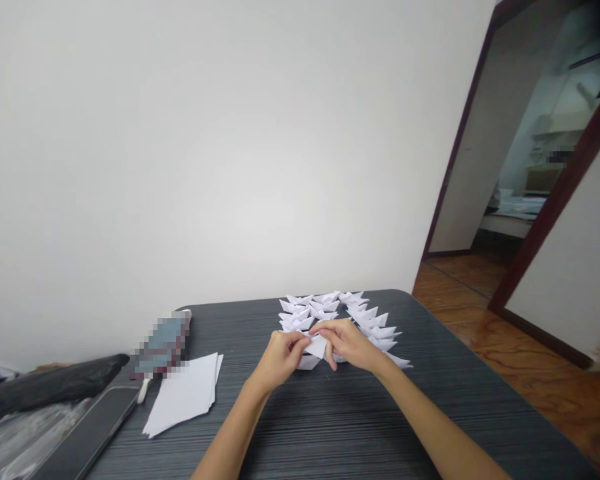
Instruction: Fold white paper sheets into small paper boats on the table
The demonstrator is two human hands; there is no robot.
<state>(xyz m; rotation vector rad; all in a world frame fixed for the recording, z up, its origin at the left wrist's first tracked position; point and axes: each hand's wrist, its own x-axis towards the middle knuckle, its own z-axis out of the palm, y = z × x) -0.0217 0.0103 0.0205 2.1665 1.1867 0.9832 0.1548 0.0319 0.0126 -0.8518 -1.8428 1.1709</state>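
Between my two hands is a small piece of folded white paper (317,347), held above the dark table. My left hand (283,357) pinches its left edge between thumb and fingers. On the other side my right hand (347,343) grips the paper near its top and right, with the index finger reaching across the upper edge and other fingers curled beneath. Just beyond the hands, several white folded paper boats (325,307) stand in rows. More boats (380,331) run down the right side, close to my right hand; some are partly hidden behind my hands.
A stack of white paper sheets (187,393) lies on the left of the dark wood-grain table (320,433). Behind it sits a blurred-out item (163,343). A black padded surface and plastic-wrapped things adjoin the table's left side. A white wall stands behind; a doorway opens at right.
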